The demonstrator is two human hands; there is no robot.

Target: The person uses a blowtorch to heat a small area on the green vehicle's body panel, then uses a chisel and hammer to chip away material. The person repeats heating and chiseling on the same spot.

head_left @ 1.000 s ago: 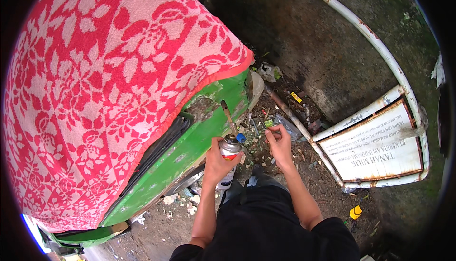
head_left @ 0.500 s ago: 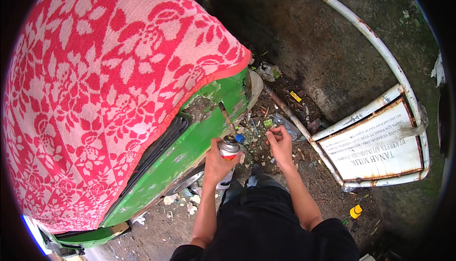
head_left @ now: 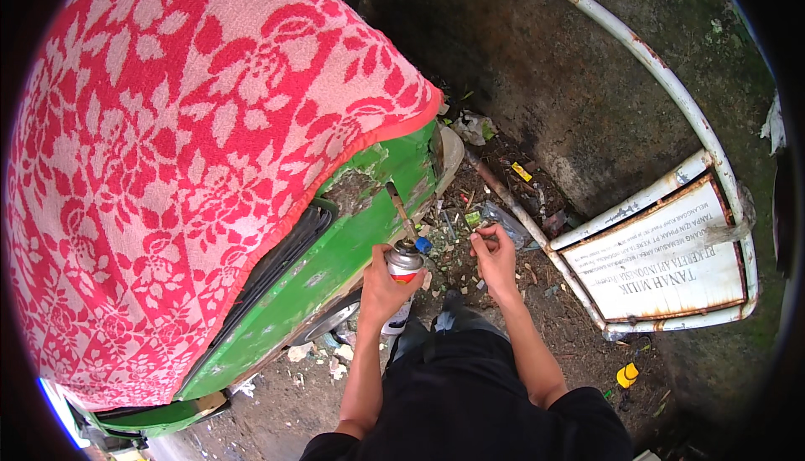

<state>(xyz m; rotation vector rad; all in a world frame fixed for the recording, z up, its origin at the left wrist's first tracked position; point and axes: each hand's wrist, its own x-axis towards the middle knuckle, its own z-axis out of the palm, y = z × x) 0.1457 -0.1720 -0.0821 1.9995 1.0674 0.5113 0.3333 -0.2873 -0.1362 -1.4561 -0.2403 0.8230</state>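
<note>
My left hand (head_left: 383, 286) is wrapped round the can of a blowtorch (head_left: 405, 261), which has a blue knob and a metal tube pointing up and away. The tube's tip is close to a bare, rusty patch (head_left: 352, 192) on the green car body (head_left: 323, 281). Right of the torch, my right hand (head_left: 495, 261) is raised with thumb and forefinger pinched together. Whatever sits in that pinch, if anything, is too small to make out. A red and pink floral blanket (head_left: 210, 142) covers the upper car.
On the right, a white curved metal frame with a rusty-edged sign (head_left: 658, 264) leans near a mossy concrete wall (head_left: 503, 50). Paint chips and litter cover the dirt by the car wheel (head_left: 327, 318). A yellow object (head_left: 627, 375) lies at lower right.
Both hands stay almost where they were. The blowtorch keeps its place beside the green car body.
</note>
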